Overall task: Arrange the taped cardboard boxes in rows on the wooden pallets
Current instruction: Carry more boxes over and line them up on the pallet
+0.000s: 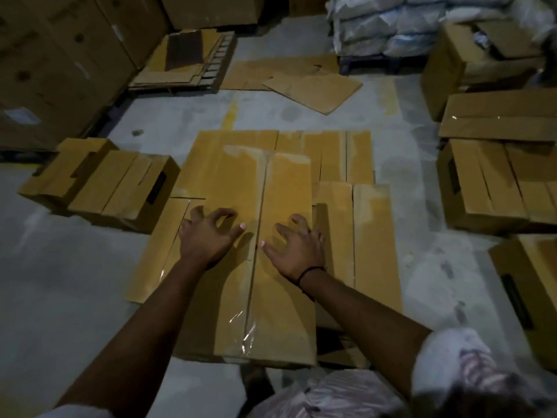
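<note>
a taped cardboard box [241,182] lies in the middle of the scene, long side running near to far, with clear tape shining along its centre seam. it sits on top of a lower layer of boxes [370,236] that shows on its left, its right and its far side. whether a pallet lies under that layer cannot be made out in the dim light.

both hands are over the near half of the top box, one on each side of the seam. the left hand [208,233] has its fingers spread wide and bent like claws, gripping nothing. the right hand [295,248] is also spread, fingers splayed over the lid and empty. whether the fingertips press the cardboard or hang just above it is unclear. a black band [310,273] circles the right wrist.

to the left, a few smaller boxes [99,182] stand together on the grey concrete floor [75,282]. to the right, more boxes [494,182] are stacked, and another box [530,297] is cut off by the near right edge. far left rises a wall of tall cartons [45,70]. beside it flattened cardboard [187,58] is piled on a slatted pallet, with loose sheets [310,89] on the floor to the right of it. white sacks [391,22] are stacked at the far right.
</note>
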Demonstrator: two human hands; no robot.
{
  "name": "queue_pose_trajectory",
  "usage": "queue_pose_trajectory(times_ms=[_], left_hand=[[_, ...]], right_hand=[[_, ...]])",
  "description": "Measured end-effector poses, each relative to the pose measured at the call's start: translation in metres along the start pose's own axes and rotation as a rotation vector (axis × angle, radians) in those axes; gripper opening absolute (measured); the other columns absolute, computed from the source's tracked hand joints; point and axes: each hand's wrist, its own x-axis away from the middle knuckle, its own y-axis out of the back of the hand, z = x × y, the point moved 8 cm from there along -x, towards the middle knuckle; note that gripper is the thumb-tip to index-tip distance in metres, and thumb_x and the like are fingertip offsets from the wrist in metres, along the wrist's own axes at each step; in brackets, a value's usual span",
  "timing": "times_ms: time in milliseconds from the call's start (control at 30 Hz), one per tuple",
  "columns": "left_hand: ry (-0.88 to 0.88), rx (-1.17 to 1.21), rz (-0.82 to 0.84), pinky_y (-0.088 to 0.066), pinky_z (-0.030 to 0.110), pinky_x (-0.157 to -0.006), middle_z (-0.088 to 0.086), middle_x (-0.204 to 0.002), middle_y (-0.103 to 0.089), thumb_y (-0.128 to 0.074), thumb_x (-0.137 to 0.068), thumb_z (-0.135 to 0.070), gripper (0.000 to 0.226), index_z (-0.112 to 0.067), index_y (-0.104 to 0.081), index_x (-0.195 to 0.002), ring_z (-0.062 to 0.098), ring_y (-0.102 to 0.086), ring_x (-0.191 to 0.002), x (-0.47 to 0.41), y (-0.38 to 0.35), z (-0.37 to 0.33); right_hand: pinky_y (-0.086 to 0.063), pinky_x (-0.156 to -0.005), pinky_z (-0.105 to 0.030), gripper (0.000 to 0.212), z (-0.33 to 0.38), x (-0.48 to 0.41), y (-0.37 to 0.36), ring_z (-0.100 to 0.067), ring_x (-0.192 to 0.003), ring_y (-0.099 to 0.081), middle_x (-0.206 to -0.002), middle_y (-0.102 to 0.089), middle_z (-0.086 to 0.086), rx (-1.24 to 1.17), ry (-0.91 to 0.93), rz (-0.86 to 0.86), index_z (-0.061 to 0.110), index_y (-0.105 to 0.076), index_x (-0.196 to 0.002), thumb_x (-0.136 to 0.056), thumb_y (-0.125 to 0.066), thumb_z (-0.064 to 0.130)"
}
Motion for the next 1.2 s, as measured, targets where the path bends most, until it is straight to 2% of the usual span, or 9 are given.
queue_pose_trajectory(times_ms=[233,433,633,767,900,1067,1200], left_hand=[[-0.051,0.123,0.204,-0.027,0.06,-0.115,0.009,-0.166,-0.017,-0.063,-0.083,-0.074,0.059,-0.052,-0.053,-0.137,0.045,-0.023,-0.146,-0.087,-0.07,0.081],[-0.079,0.242,0.329,-0.028,0.055,-0.115,0.006,-0.165,-0.016,-0.07,-0.082,-0.068,0.055,-0.052,-0.056,-0.133,0.044,-0.024,-0.145,-0.133,-0.166,0.105],[-0.137,0.235,0.409,-0.026,0.055,-0.118,0.011,-0.168,-0.006,-0.073,-0.079,-0.068,0.067,-0.053,-0.049,-0.14,0.046,-0.015,-0.149,-0.149,-0.239,0.102],[-0.133,0.242,0.406,-0.025,0.057,-0.118,0.008,-0.168,-0.002,-0.074,-0.077,-0.069,0.069,-0.053,-0.049,-0.14,0.046,-0.012,-0.149,-0.155,-0.268,0.099],[-0.114,0.244,0.413,-0.027,0.06,-0.116,0.006,-0.169,0.003,-0.076,-0.075,-0.069,0.075,-0.054,-0.046,-0.142,0.048,-0.013,-0.149,-0.16,-0.292,0.102],[-0.15,0.208,0.44,-0.027,0.064,-0.115,0.006,-0.168,0.012,-0.08,-0.075,-0.065,0.085,-0.055,-0.036,-0.147,0.051,-0.012,-0.147,-0.159,-0.308,0.105],[-0.172,0.194,0.474,-0.035,0.062,-0.111,0.002,-0.167,0.023,-0.082,-0.078,-0.056,0.094,-0.055,-0.025,-0.153,0.053,-0.016,-0.146,-0.149,-0.313,0.108]], right_hand=[[-0.034,-0.109,-0.047,0.069,0.009,-0.051,-0.091,-0.031,-0.125,-0.037,-0.154,-0.031,0.008,0.051,-0.188,-0.043,0.039,-0.06,-0.135,-0.08,-0.053,0.08],[-0.04,-0.101,-0.047,0.074,-0.05,-0.098,-0.153,-0.032,-0.119,-0.041,-0.151,-0.034,0.01,0.139,-0.298,-0.098,0.042,-0.061,-0.132,-0.075,-0.045,0.085],[-0.043,-0.096,-0.047,0.078,-0.1,-0.118,-0.18,-0.029,-0.12,-0.04,-0.152,-0.03,0.012,0.191,-0.373,-0.101,0.043,-0.055,-0.136,-0.074,-0.043,0.089],[-0.04,-0.1,-0.047,0.08,-0.122,-0.123,-0.188,-0.03,-0.121,-0.04,-0.153,-0.03,0.009,0.153,-0.362,-0.11,0.042,-0.053,-0.14,-0.075,-0.047,0.088],[-0.038,-0.105,-0.047,0.081,-0.134,-0.133,-0.202,-0.03,-0.126,-0.035,-0.155,-0.028,0.007,0.136,-0.329,-0.045,0.039,-0.049,-0.144,-0.077,-0.049,0.084],[-0.035,-0.102,-0.046,0.077,-0.143,-0.131,-0.212,-0.031,-0.128,-0.03,-0.159,-0.022,0.003,0.363,-0.234,0.008,0.035,-0.043,-0.148,-0.082,-0.05,0.076],[-0.031,-0.103,-0.052,0.077,-0.146,-0.106,-0.223,-0.037,-0.137,-0.026,-0.166,-0.015,-0.006,0.469,-0.172,-0.002,0.033,-0.034,-0.153,-0.087,-0.049,0.069]])
